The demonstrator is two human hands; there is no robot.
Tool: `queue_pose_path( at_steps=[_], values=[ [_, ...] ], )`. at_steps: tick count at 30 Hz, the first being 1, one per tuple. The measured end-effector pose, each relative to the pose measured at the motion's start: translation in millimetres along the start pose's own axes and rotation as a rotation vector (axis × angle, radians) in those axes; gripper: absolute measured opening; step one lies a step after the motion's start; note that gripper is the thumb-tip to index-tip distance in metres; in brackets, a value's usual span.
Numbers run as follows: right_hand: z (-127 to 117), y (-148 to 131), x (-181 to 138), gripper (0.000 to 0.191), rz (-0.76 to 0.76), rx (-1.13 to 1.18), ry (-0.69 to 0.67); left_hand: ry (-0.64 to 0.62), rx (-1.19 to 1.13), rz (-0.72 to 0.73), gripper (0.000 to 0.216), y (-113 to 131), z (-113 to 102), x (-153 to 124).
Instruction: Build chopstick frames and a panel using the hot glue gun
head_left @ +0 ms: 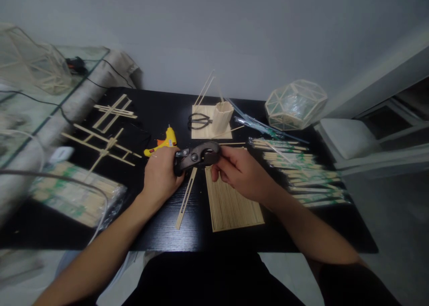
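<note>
My left hand (162, 169) is wrapped round the handles of a dark pipe cutter (197, 156), held above the middle of the table. At the cutter's curved jaw, my right hand (239, 169) is closed in a pinch; whatever lies between its fingertips is hidden. Below the right hand lies a flat panel of thin wooden sticks (234, 207) set side by side. A pair of narrow sticks (186, 199) rests on the table just left of that panel. Behind my left hand is a yellow glue gun (164, 143).
At the back, a stick holder (222, 118) and black scissors (200, 121) are on a wooden board (197, 134). Wrapped stick bundles (301, 172) lie right, more packs (73, 192) left. Stick frames (107, 147) lie left; a faceted lantern-like frame (296, 105) stands back right.
</note>
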State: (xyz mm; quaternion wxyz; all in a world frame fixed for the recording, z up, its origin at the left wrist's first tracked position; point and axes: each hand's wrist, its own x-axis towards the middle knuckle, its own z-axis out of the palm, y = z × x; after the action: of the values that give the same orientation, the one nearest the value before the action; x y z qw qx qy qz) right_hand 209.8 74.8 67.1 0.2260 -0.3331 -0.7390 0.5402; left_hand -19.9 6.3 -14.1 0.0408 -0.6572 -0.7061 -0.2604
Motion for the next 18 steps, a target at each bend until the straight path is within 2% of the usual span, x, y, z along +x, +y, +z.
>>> queue_pose_path(
  at_steps=[3, 8, 10, 13, 18],
  values=[
    [0.2, -0.5, 0.4, 0.032, 0.002, 0.008, -0.01, 0.005, -0.037, -0.013, 0.027, 0.3, -0.6, 0.6],
    [-8.2, -14.0, -3.1, 0.02, -0.041, 0.124, 0.018, -0.069, -0.306, -0.129, 0.018, 3.2, -0.9, 4.0],
    [-17.0, -21.0, -6.5, 0.017, -0.094, 0.19, 0.016, -0.095, -0.353, -0.161, 0.021, 3.2, -1.4, 6.9],
    [-31.6, -25.9, -11.6, 0.017, -0.204, 0.164, 0.07, -0.103, -0.393, -0.191, 0.024, 1.7, -2.9, 11.7],
    [-44.3, -19.0, -14.2, 0.02, -0.347, 0.246, 0.182, -0.383, -0.821, -0.359, 0.046, 1.1, -5.3, 15.8]
  ],
)
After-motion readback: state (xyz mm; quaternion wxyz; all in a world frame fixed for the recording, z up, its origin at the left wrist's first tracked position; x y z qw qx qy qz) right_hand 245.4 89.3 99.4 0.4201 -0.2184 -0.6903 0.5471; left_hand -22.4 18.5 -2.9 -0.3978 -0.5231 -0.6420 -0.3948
